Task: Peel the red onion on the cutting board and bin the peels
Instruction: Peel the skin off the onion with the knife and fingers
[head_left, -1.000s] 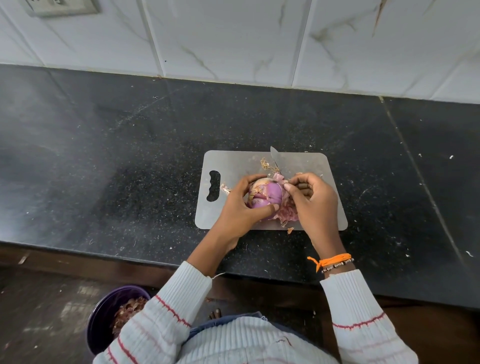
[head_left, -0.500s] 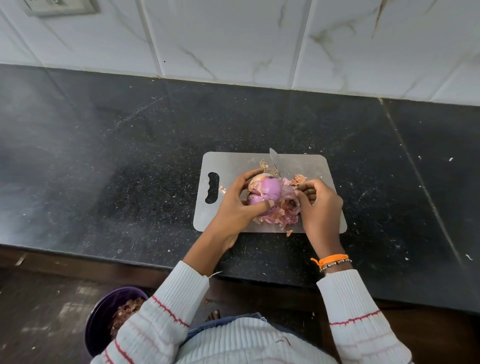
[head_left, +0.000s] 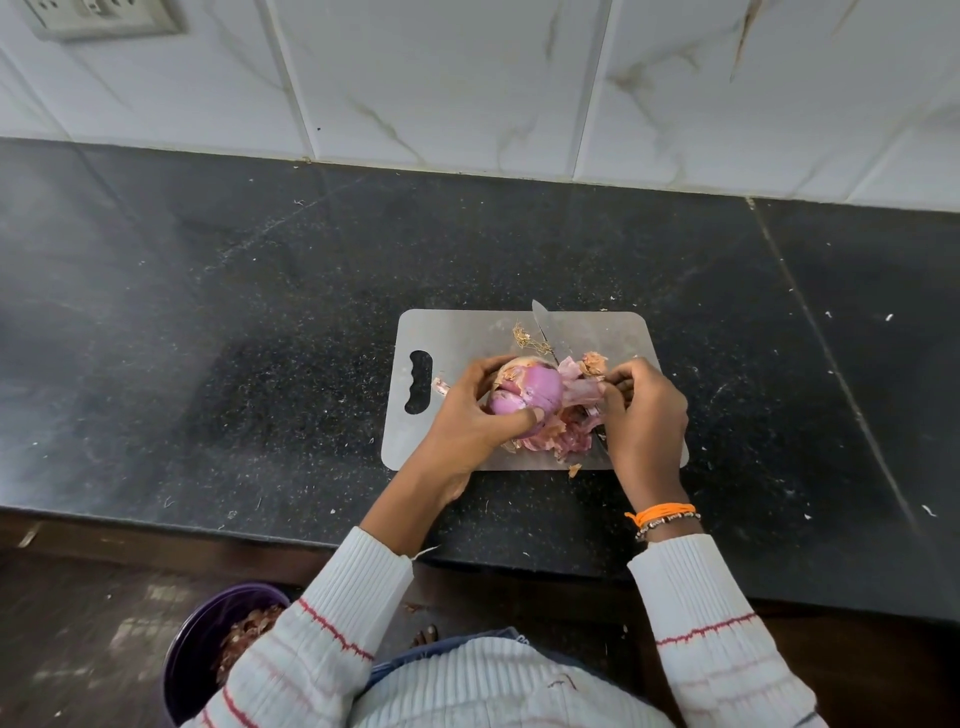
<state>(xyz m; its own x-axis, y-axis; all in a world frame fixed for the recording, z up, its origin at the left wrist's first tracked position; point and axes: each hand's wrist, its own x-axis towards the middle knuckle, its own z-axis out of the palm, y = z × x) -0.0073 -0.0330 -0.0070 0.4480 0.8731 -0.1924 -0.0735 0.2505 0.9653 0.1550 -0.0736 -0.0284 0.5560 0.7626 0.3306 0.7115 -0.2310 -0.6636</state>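
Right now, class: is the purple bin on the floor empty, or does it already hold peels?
Not empty. The purple bin holds a brownish heap of peels; a sleeve hides part of it, so how full cannot be told.

One red onion (head_left: 530, 391), one cutting board (head_left: 467, 338), one knife (head_left: 543, 325), one purple bin (head_left: 197, 660), two hands.

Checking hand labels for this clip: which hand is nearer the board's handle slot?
Left. The left hand grips the onion just right of the slot. The right hand pulls a peel at the board's far right side.
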